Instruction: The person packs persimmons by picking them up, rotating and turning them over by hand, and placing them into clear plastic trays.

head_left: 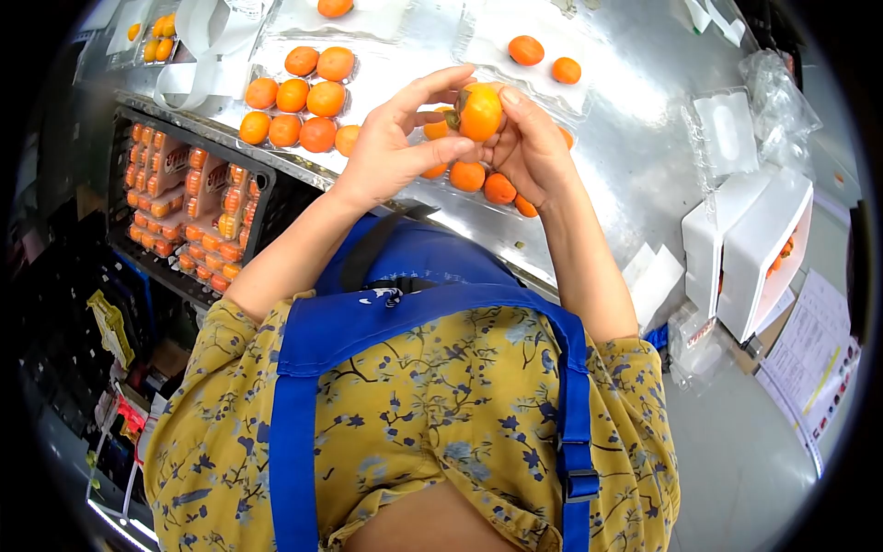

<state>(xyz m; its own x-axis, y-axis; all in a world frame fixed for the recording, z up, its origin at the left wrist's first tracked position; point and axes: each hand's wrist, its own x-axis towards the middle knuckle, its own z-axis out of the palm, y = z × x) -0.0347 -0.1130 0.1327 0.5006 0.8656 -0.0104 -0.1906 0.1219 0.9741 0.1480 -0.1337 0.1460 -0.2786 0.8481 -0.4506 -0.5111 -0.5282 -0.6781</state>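
Observation:
An orange persimmon (480, 115) with its green-brown calyx turned toward the left is held up between my two hands above the metal table. My right hand (535, 152) is closed around its right side, thumb against the upper edge. From the other side, my left hand (391, 147) curls its fingers and thumb about the calyx end. Below my hands, several persimmons (467, 176) lie along the table's front edge, partly hidden by my fingers. To the left, more persimmons (292, 96) sit grouped in clear plastic trays.
A black crate (262, 198) of packed fruit boxes stands at the left. Loose persimmons (526, 50) lie on clear packaging farther back. At the right are an empty clear tray (727, 133), a white foam box (768, 248) with fruit inside, crumpled plastic (777, 97) and printed sheets (809, 354).

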